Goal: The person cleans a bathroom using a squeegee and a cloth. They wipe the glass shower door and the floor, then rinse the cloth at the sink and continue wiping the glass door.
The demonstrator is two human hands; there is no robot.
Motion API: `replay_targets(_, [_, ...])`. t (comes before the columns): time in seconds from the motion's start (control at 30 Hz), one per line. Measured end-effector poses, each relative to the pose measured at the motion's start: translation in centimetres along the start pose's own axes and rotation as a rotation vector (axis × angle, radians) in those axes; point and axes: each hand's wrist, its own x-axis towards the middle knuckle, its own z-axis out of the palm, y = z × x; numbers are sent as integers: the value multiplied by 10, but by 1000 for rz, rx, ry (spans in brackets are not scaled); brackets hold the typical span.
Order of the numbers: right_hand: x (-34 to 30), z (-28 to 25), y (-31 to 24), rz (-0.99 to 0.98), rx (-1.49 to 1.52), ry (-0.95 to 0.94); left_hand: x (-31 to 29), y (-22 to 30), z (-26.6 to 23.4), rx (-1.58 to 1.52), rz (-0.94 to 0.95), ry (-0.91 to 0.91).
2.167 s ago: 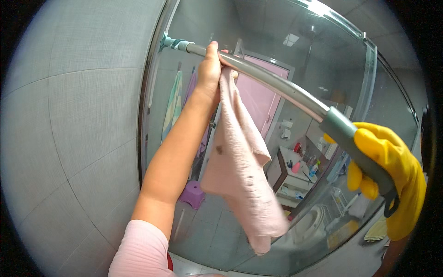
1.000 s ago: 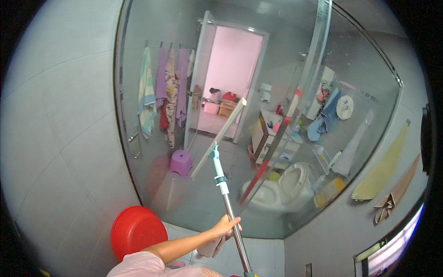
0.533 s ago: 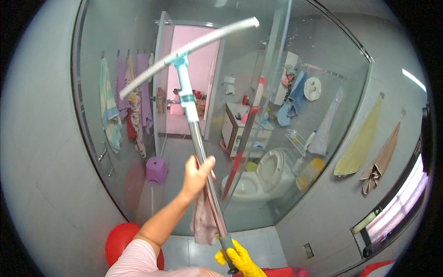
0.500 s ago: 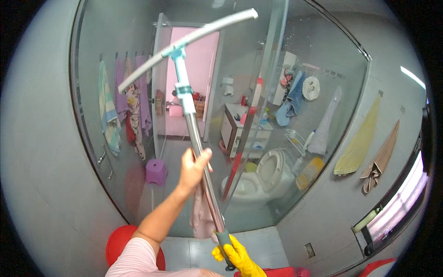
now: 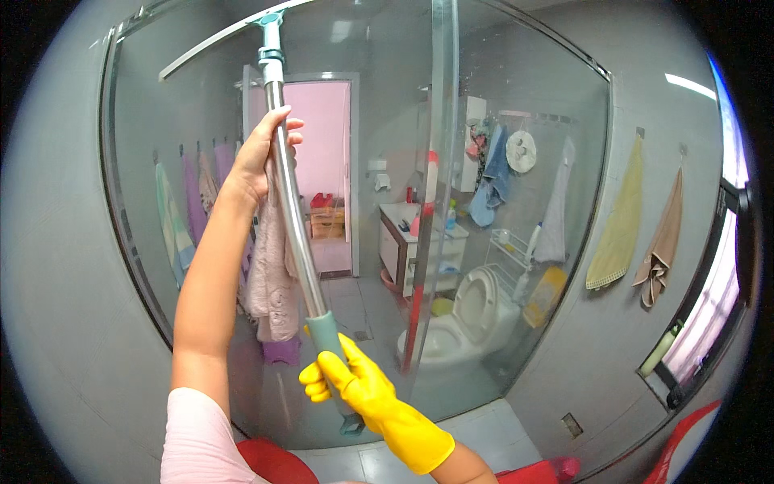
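Finding: the long-handled squeegee [image 5: 293,218] has been raised. Half a second ago its white blade [image 5: 211,46] crossed the open doorway [image 5: 320,145]; it now lies above that opening, slanted, its right end running past the upper edge of my view. Part of the shift may come from my own view turning, since the glass partition [image 5: 395,64] also sits differently. My left hand [image 5: 258,165] is higher along with the tool; its bare fingers are wrapped round the metal pole [image 5: 306,274], below the teal and white coupling [image 5: 272,60]. A pink cloth [image 5: 272,278] hangs from that same hand, as it did then. My right hand [image 5: 363,391], in a yellow rubber glove [image 5: 419,445], has its fingers clenched about the grey-green grip [image 5: 324,332] at the lower end. Consequence for the work: the blade stands before the upper part of the glass; whether it touches the surface I cannot tell. Noted nearby: a purple stool [image 5: 280,352] partly hidden by the cloth, a red basin [image 5: 274,463] at the lower edge, and a white toilet [image 5: 476,298] beyond the glass
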Motion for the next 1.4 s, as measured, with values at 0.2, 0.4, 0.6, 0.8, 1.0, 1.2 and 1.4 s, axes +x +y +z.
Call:
replay_targets(0.2, [-5,24,23,-38,-17,50,16,0,0,362,106,-48])
replay_targets(0.4, [-42,9,91,68,-47,159,-28,-65,-11,394,56,-140])
replay_targets(0.6, [-124,-23,150,221,-34,217,-106,-156,-11,451,-43,-77])
replay_targets(0.8, [-205,-31,196,373,-45,236,-199,-229,-25,465,-240,5])
replay_targets(1.0, [-256,-38,245,473,19,323,-248,-287,-31,440,-359,71])
replay_targets(1.2, [-287,-31,292,457,49,366,-309,-349,-41,420,-498,93])
replay_targets(1.4, [-317,-49,352,582,180,434,-359,-412,-52,433,-637,89])
